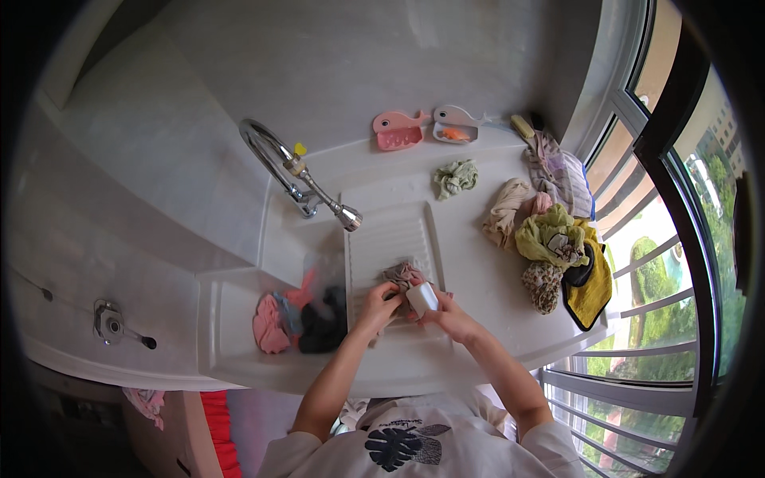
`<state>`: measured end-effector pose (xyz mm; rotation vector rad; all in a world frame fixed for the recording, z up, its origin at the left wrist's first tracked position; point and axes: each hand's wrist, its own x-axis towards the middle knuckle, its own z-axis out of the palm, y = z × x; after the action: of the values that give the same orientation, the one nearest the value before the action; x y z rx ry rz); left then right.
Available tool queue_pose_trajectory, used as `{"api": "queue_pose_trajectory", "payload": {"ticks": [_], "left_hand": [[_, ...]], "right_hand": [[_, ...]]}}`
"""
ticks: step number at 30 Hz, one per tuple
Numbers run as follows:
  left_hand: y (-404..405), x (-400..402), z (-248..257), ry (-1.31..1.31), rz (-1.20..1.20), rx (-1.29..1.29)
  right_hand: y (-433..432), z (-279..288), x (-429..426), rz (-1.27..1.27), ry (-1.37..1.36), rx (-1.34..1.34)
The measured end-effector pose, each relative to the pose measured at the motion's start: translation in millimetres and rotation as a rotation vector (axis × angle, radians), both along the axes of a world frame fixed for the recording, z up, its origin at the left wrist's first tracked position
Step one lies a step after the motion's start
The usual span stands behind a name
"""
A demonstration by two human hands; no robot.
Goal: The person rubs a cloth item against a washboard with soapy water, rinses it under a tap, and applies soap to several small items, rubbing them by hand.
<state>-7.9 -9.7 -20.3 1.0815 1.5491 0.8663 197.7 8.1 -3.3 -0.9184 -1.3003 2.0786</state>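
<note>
My right hand is closed around a white bar, which looks like laundry soap, just above a small bunched garment in grey and pink. The same garment is pinched by my left hand. Both hands are over the ribbed washboard of a white laundry sink. In the basin to the left lie a pink cloth, a blue-grey cloth and a black cloth. My fingers hide part of the garment.
A chrome faucet arches over the basin. A pink whale soap dish and a white one stand at the back. On the right counter are a pale green cloth, a yellow-green garment, a yellow cloth and a brush.
</note>
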Motion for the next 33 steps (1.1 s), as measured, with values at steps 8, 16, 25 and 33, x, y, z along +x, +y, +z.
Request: {"api": "queue_pose_trajectory", "payload": {"ticks": [8,16,25,33], "left_hand": [[-45,-27,74,-0.452,-0.011,0.117],[-59,-29,71,-0.528,-0.337,-0.018],[-44,-55,75,-0.208,-0.29,0.277],[-38,-64,89,-0.508,-0.349,0.417]], "right_hand": [[-10,37,17,-0.258,0.3,-0.242],[-36,26,-25,-0.182,0.383,-0.314],[-59,68,-11,-0.522,0.243,-0.061],[-83,99,-17,-0.601,-0.062,0.303]]}}
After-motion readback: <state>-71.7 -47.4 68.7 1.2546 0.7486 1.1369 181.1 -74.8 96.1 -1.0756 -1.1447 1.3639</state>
